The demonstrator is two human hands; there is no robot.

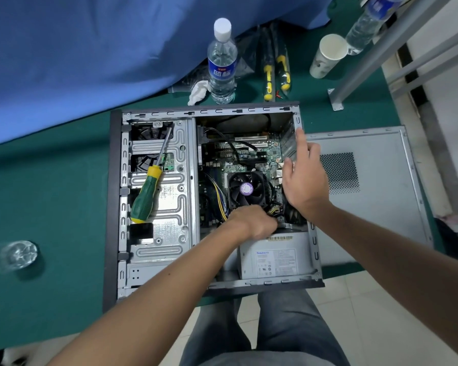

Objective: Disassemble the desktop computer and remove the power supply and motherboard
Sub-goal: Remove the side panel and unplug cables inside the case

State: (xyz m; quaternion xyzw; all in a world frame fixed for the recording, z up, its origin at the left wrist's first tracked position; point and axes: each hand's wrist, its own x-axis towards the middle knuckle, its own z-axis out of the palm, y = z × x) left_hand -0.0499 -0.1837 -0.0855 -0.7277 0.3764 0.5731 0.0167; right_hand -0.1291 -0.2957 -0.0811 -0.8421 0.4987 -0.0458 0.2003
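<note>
Both of your hands are inside the open computer case (114, 196), which lies on its side on the green counter (50, 212). Your left hand (254, 223) curls its fingers around the cable bundle (274, 208) between the CPU fan (246, 190) and the power supply (273, 256). Your right hand (303, 175) hovers above the motherboard (245, 157), fingers loosely extended, index finger touching the case's right wall, holding nothing. One green screwdriver (146, 194) rests on the drive cage (169, 207).

Both forearms are bare from the elbow down, no sleeves, watch or rings showing on the left hand (251, 223) or right hand (303, 178). The legs wear grey-blue jeans (270, 328), faintly creased.
</note>
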